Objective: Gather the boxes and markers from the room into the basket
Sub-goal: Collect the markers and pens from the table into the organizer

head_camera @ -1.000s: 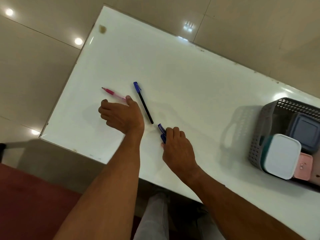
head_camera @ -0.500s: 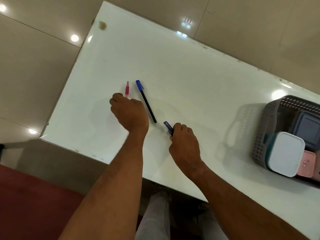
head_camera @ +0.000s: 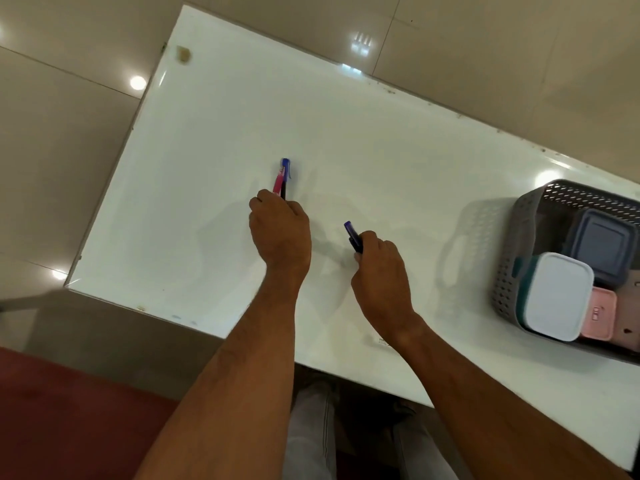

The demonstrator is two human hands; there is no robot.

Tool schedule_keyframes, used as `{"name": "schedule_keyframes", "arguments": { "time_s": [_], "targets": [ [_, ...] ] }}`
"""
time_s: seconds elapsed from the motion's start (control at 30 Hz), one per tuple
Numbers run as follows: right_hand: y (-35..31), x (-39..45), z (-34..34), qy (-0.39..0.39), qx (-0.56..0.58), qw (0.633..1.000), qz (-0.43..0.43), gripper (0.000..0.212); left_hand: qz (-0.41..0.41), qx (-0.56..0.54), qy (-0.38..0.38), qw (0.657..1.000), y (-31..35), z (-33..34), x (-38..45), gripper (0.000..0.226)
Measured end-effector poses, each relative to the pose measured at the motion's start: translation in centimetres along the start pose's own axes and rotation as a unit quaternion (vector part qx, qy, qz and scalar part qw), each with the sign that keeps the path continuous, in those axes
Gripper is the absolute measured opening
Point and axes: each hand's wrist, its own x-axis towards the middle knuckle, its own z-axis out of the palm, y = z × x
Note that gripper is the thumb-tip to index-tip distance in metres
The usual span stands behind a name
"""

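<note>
My left hand (head_camera: 280, 227) is closed around two markers held side by side: a pink marker (head_camera: 277, 183) and a black marker with a blue cap (head_camera: 285, 169), both sticking out past my fingers. My right hand (head_camera: 379, 268) grips a dark blue marker (head_camera: 353, 234), whose tip points up and left. The grey perforated basket (head_camera: 512, 251) stands at the right on the white table (head_camera: 225, 116). Inside it lie a white-lidded teal box (head_camera: 554, 296), a dark blue box (head_camera: 604, 245) and a pink box (head_camera: 601, 313).
The table's left edge and near edge border beige floor tiles and a red rug (head_camera: 69, 410) at the lower left. A small brown mark (head_camera: 183, 54) sits near the far left corner of the table.
My left hand picked up the pink marker, slid right and took the blue-capped black marker alongside it. My right hand lifted the dark blue marker slightly.
</note>
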Motion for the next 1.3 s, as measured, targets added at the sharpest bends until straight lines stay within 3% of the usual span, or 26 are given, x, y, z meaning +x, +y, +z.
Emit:
{"name": "schedule_keyframes", "arguments": {
  "time_s": [0.13, 0.2, 0.33, 0.5, 0.7, 0.87, 1.0, 1.17, 1.3],
  "targets": [
    [1.4, 0.2, -1.4, -0.019, 0.156, 0.985, 0.073, 0.035, -0.018, -0.076, -0.023, 0.997, 1.9, 0.0, -1.2, 0.023],
    [2.2, 0.2, -2.6, -0.003, 0.277, 0.954, 0.114, 0.032, -0.024, -0.147, -0.040, 0.988, 3.5, 0.1, -2.6, 0.024],
    [5.1, 0.0, -5.2, 0.020, 0.411, 0.900, 0.141, 0.035, -0.001, -0.321, -0.116, 0.940, 6.8, 1.3, -6.6, 0.025],
    [10.4, -1.0, -9.8, 0.056, 0.445, 0.886, 0.120, 0.043, 0.104, -0.427, -0.242, 0.865, 10.3, 2.0, -12.8, 0.020],
    [17.9, -4.1, -16.9, 0.136, 0.424, 0.891, 0.086, 0.042, 0.178, -0.476, -0.310, 0.803, 15.8, 2.7, -21.0, 0.026],
    [24.7, -7.6, -23.3, 0.262, 0.451, 0.849, 0.087, 0.036, 0.241, -0.479, -0.335, 0.775, 21.6, 2.8, -27.8, 0.027],
    [29.9, -9.9, -27.4, 0.329, 0.438, 0.834, 0.072, 0.037, 0.242, -0.489, -0.369, 0.752, 25.5, 3.9, -32.2, 0.026],
    [34.8, -12.3, -27.6, 0.339, 0.453, 0.819, 0.099, 0.039, 0.222, -0.481, -0.429, 0.731, 27.9, 5.9, -37.2, 0.033],
    [36.2, -13.5, -26.3, 0.320, 0.442, 0.829, 0.124, 0.042, 0.237, -0.454, -0.433, 0.742, 28.7, 8.4, -39.3, 0.030]
  ]
}}
